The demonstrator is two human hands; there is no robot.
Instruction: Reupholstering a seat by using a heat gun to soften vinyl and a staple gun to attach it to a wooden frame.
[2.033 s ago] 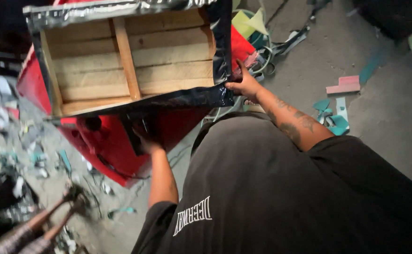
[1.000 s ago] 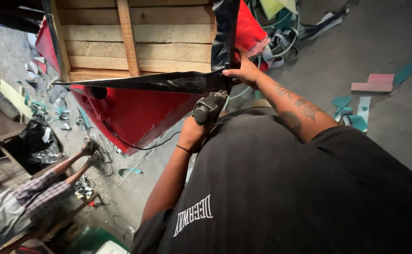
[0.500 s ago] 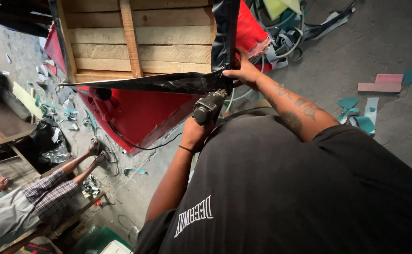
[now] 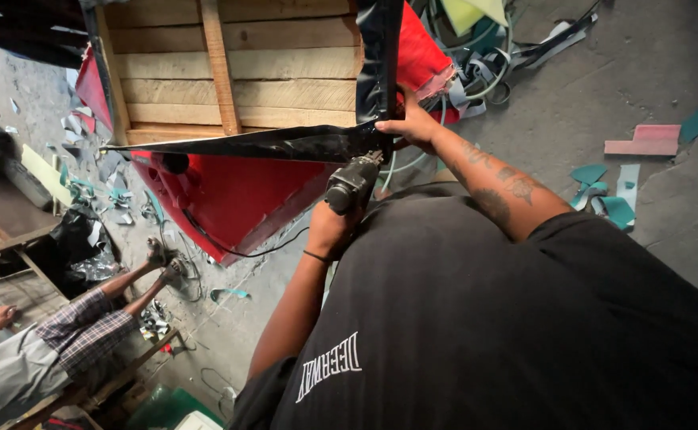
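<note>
So my right hand (image 4: 409, 127) is pinching the glossy black vinyl sheet (image 4: 285, 143) down over the corner of the slatted bare-wood frame (image 4: 245, 72), fingers closed on the fold so it stays tight against the edge. My left hand (image 4: 331, 229) is wrapped shut around the dark grey handheld stapler-type power tool (image 4: 354, 183), nose pointed right up at that pinched corner, just below my other hand. The frame's tipped up in front of me with red upholstered panels (image 4: 229, 199) behind it.

The floor is rough grey concrete (image 4: 652, 72) littered with teal and pink offcuts (image 4: 644, 142) and a tangle of strips (image 4: 484, 72). Another person in plaid shorts (image 4: 86, 334) sits off to the lower left.
</note>
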